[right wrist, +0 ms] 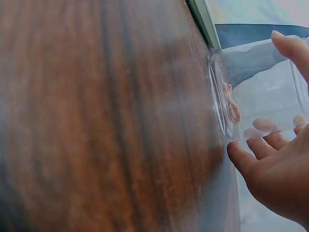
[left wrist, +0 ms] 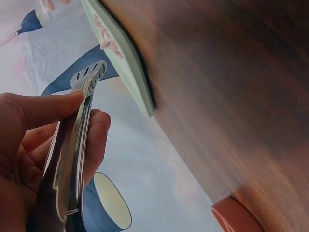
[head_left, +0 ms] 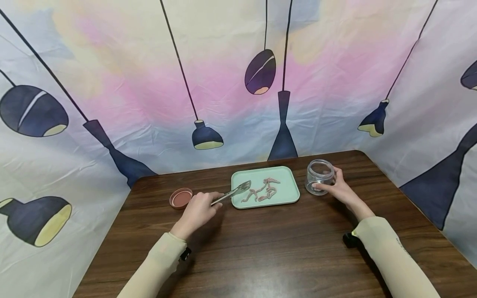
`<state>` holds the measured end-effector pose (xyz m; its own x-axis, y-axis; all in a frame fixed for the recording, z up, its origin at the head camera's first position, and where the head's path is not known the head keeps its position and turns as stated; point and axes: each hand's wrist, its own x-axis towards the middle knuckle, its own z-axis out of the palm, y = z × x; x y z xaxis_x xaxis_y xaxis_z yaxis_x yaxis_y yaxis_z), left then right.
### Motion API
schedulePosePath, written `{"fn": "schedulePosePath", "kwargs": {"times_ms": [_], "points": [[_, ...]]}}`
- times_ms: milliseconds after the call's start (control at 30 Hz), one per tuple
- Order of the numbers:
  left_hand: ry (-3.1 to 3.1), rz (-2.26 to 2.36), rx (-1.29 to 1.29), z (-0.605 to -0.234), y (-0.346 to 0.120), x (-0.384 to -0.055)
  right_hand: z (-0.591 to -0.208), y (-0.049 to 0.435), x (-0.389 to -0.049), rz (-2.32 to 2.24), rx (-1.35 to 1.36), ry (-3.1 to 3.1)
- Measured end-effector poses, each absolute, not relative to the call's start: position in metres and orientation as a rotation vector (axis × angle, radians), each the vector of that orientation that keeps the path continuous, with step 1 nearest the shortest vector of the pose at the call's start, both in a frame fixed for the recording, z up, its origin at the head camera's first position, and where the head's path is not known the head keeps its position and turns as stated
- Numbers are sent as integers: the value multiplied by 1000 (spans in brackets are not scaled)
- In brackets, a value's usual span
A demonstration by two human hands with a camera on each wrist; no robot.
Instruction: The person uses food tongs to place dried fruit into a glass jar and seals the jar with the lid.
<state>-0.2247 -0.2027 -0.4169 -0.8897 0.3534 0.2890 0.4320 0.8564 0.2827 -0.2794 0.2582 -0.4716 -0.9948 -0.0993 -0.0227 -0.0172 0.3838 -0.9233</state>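
Observation:
My left hand (head_left: 198, 210) grips a pair of metal tongs (head_left: 244, 186), thumb on one arm and fingers around the other side. The slotted tong heads sit close together over the left part of a pale green tray (head_left: 244, 176). Several thin, pinkish, worm-like strips (head_left: 271, 192) lie loosely on that tray. On the tray's right, my right hand (head_left: 340, 191) holds a clear, uncapped jar (head_left: 321, 165) from its right side, upright on the table. In the right wrist view, a curled pinkish strip (right wrist: 232, 106) lies at the jar's bottom.
A reddish-brown round lid (head_left: 181, 198) lies on the dark wooden table (head_left: 257, 244), left of the tray and close by the left hand. Behind the table's far edge hangs a cloth (head_left: 149, 82) printed with lamps.

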Motion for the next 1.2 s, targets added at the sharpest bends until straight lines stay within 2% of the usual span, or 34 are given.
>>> {"fn": "schedulePosePath", "kwargs": {"times_ms": [367,1200], "points": [[-2838,-535,-580,-413,-204,-226,-469,259,-280,-1687,-93,2556],[-2952,-544,-560,-434,-201,-223,-470,257,-279,-1713,-81,2524]]}}
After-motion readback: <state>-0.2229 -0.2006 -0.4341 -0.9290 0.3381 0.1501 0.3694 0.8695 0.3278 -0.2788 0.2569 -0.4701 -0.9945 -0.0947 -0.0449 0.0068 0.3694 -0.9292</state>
